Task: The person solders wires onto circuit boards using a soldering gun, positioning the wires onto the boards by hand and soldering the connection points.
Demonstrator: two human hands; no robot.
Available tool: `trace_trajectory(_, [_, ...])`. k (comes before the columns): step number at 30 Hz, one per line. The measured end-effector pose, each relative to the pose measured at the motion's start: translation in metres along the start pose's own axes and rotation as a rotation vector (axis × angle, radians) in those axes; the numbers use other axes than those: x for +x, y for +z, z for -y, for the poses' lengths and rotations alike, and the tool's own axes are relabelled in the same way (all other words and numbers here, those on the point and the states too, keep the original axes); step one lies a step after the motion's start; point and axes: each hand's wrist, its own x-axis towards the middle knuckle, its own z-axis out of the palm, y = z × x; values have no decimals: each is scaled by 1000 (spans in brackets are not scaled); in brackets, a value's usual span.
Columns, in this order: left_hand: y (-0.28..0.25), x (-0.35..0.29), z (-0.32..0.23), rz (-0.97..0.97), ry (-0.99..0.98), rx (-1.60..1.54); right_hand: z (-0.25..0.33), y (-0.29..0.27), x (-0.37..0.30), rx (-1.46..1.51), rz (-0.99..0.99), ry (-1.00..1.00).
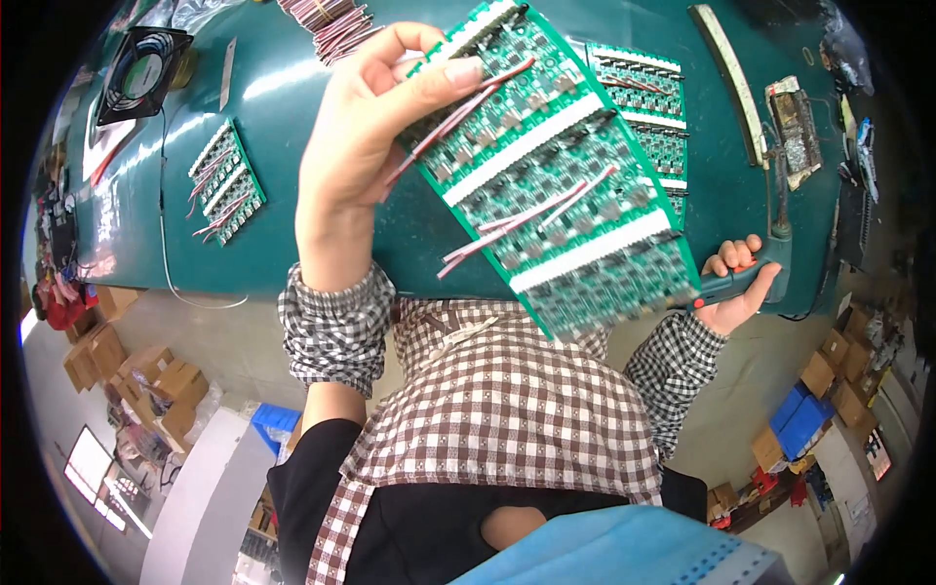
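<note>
My left hand (pixel 380 117) grips a large green circuit board panel (pixel 575 195) by its upper left edge, thumb on the face. The panel is lifted and tilted over the table's near edge. Dark components and white connector strips run across it in rows. Short red-and-white wires (pixel 531 216) lie on its face, and one passes under my thumb. At the right, my right hand (pixel 733 283) is closed around the grey-green handle of a soldering gun (pixel 780 239), whose thin metal end points away from me. The panel's lower right corner is close to this hand.
Another green panel (pixel 663 146) lies behind the held one, partly hidden. A smaller board (pixel 227 185) with wires rests at left, near a black fan (pixel 144 76). A wire bundle (pixel 331 24) lies at the back. A long strip (pixel 729 83) and a stained block (pixel 795 132) lie at right.
</note>
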Motion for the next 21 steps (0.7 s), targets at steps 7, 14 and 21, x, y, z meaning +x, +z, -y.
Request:
trace_trajectory(7, [13,-11,8,-28,-33,-242,4,-5,3,-87,-72,-25])
trace_trajectory(14, [17,-14,8,-40,-44,-318,11,-13,5,-98,-151,30])
trace_trajectory(21, [16,-14,8,-39,-59,-373,14,-16,6,-50,-163,39])
